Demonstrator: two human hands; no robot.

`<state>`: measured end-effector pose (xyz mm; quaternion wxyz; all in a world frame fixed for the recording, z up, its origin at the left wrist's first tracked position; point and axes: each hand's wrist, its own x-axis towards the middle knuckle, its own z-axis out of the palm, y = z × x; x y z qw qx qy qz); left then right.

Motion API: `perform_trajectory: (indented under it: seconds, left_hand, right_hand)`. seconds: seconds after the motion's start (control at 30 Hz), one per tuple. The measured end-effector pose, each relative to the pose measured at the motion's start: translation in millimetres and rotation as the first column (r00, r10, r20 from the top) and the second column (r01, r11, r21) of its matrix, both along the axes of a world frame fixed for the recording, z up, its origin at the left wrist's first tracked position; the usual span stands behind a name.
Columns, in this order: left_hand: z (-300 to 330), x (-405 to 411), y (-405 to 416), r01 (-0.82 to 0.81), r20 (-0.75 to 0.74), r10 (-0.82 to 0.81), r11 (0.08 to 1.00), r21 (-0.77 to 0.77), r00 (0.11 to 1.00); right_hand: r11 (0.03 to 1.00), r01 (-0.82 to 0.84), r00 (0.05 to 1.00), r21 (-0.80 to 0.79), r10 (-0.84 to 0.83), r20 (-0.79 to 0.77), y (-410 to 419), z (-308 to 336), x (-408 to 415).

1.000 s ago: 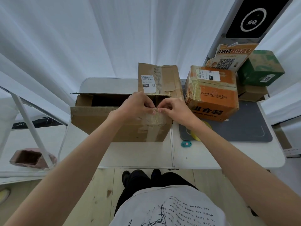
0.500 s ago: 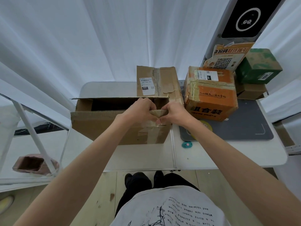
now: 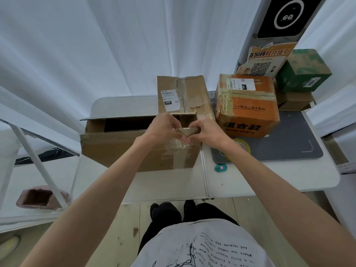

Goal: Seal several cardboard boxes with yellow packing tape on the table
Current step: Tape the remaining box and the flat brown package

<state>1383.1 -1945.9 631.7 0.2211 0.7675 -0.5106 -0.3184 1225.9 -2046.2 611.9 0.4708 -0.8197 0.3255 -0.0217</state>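
Observation:
A large brown cardboard box [image 3: 123, 149] stands open on the white table [image 3: 173, 184], its far flap [image 3: 183, 95] raised and bearing a white label. My left hand [image 3: 163, 129] and my right hand [image 3: 206, 132] meet at the box's near right top corner. Together they pinch a strip of old brownish tape [image 3: 187, 131] peeled up from the box wall. A roll of yellow packing tape [image 3: 243, 146] lies on the grey mat, partly hidden behind my right wrist.
An orange taped box [image 3: 248, 110] stands right of the open box on a grey mat [image 3: 289, 143]. Behind it are a printed carton [image 3: 267, 60], a green box [image 3: 304, 72] and a small brown box [image 3: 294, 102]. A teal cutter [image 3: 220, 168] lies near the mat's front edge.
Both hands have lifted a little from the box corner, pulling the tape strip up off the cardboard. The camera has tilted slightly.

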Motion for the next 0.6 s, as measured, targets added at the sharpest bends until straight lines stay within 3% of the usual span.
perform_trajectory:
  seconds: [0.13, 0.27, 0.33, 0.4, 0.47, 0.5, 0.53, 0.6]
  left_hand:
    - [2, 2, 0, 0.072, -0.018, -0.072, 0.996, 0.052, 0.997]
    - [-7, -5, -6, 0.115, 0.170, -0.145, 0.978, 0.174, 0.975]
    - [-11, -5, -9, 0.123, 0.173, -0.151, 0.979, 0.161, 0.973]
    - [-12, -1, -9, 0.148, 0.182, -0.175, 0.977, 0.154, 0.968]
    - [-12, 2, -7, 0.160, 0.147, -0.179, 0.978, 0.134, 0.973]
    - [-13, 4, -6, 0.162, 0.124, -0.177, 0.980, 0.117, 0.976]
    - [-14, 4, -5, 0.167, 0.107, -0.177, 0.981, 0.095, 0.978]
    - [-16, 6, -3, 0.174, 0.119, -0.180, 0.983, 0.056, 0.977]
  right_hand:
    - [1.000, 0.012, 1.000, 0.009, -0.012, 0.018, 0, -3, 0]
    - [0.992, 0.060, 0.988, 0.109, -0.075, 0.137, 0, -6, -13]
    - [0.962, 0.244, 0.916, 0.126, -0.271, 0.295, 3, -15, -24]
    - [0.843, 0.519, 0.766, 0.141, -0.532, 0.361, 0, -38, -39]
    - [0.714, 0.698, 0.688, 0.057, -0.690, 0.224, -15, -79, -62]
    - [0.680, 0.733, 0.680, -0.028, -0.729, 0.079, -24, -104, -77]
    - [0.683, 0.722, 0.678, -0.112, -0.730, -0.086, -32, -127, -92]
    - [0.780, 0.595, 0.681, -0.192, -0.616, -0.395, -43, -168, -117]
